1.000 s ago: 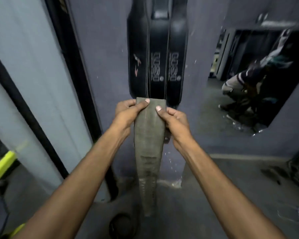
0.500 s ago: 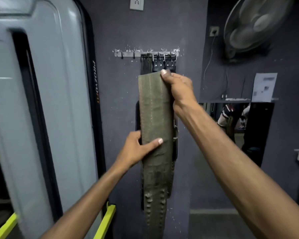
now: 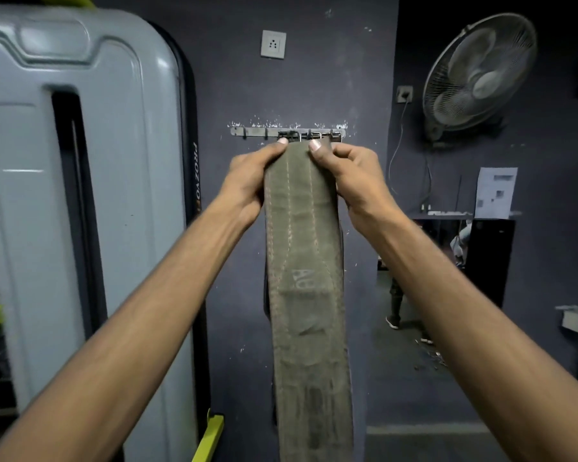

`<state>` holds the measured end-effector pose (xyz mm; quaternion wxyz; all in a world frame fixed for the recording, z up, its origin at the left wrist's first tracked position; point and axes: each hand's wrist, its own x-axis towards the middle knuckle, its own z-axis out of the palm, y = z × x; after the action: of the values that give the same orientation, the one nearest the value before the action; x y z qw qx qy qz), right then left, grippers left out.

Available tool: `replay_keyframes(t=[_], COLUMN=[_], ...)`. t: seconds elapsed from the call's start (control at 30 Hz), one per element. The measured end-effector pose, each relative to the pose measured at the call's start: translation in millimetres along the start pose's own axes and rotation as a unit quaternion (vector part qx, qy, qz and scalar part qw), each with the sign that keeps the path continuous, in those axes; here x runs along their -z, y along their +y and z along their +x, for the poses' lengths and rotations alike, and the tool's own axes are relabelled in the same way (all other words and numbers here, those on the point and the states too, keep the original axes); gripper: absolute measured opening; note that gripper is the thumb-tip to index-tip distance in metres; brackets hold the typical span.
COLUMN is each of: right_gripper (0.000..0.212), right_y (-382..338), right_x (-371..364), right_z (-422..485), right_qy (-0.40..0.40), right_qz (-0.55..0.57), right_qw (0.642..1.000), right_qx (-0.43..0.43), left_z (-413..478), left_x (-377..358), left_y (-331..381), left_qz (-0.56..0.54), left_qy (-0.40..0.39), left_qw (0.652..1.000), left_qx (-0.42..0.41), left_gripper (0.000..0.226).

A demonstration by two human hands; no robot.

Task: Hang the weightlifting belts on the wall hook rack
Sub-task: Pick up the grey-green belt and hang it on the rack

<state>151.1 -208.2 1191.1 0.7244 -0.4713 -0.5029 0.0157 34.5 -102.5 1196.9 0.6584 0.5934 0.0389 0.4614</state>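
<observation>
Up from mid-belt came our left hand (image 3: pixel 247 181); its fingers (image 3: pixel 274 149), like those of our right hand (image 3: pixel 357 178), pinch the olive belt (image 3: pixel 304 295) at its top end, just below the hook rack (image 3: pixel 257 132). We judge hanging under way: next, lift it onto a free left hook.

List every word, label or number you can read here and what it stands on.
"PROZYO": vertical, on the black edge of the grey machine panel; its last letters are blurred.
"AU": faded stamp on the green belt; the rest is unreadable.
Paper sheet on the wall: print too blurred to read.
</observation>
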Motion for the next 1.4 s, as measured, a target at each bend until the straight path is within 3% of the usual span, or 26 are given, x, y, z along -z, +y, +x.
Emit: replay_keyframes(t=[0.17,0.27,0.33,0.47,0.6,0.63,0.7,0.77,0.8,0.93,1.07,1.2,1.4], right_gripper=[0.025,0.020,0.024,0.062,0.089,0.083,0.047,0.012,0.006,0.012,0.021,0.040,0.047], right_y=[25,62,68,34,4,2,5,10,14,38,61,72,64], right_x=[19,33,35,17,-10,-18,-32,-36,-34,-19,8,30,47], right_z=[-66,-105,-105,-54,1,5,7,3,2,-9,-16,-8,29], right_qy=[-0.087,-0.203,-0.233,-0.159,-0.081,-0.062,-0.041,-0.031,-0.029,-0.079,-0.116,-0.111,-0.082], right_qz=[-0.021,-0.086,-0.105,0.054,0.174,0.181,0.171,0.142,0.121,0.082,0.067,0.066,0.060], right_qw=[0.996,0.974,0.963,0.978,0.962,0.959,0.959,0.968,0.976,0.989,0.989,0.983,0.956], right_qx=[0.007,-0.057,-0.080,-0.120,-0.192,-0.208,-0.223,-0.203,-0.179,-0.093,-0.059,-0.134,-0.276], left_z=[-6,-11,-14,-17,-24,-25,-26,-25,-23,-5,10,14,7], left_x=[-13,-10,-5,7,30,38,52,61,64,59,35,20,9], left_y=[14,26,29,21,1,-5,-14,-18,-20,-21,-27,-46,-70], left_qz=[-0.015,-0.004,0.014,0.064,0.140,0.143,0.126,0.091,0.073,0.028,0.009,0.053,0.127], left_qy=[-0.018,-0.030,-0.037,-0.063,-0.106,-0.110,-0.103,-0.082,-0.068,-0.044,0.004,0.006,-0.064], left_qw=[0.998,0.996,0.995,0.990,0.977,0.977,0.984,0.992,0.995,0.992,0.994,0.997,0.988], left_qx=[-0.056,-0.083,-0.095,-0.109,-0.120,-0.112,-0.073,-0.006,0.030,0.119,0.108,0.049,-0.065], left_gripper=[0.008,0.018,0.025,0.028,0.029,0.031,0.037,0.042,0.041,0.049,0.014,0.004,0.019])
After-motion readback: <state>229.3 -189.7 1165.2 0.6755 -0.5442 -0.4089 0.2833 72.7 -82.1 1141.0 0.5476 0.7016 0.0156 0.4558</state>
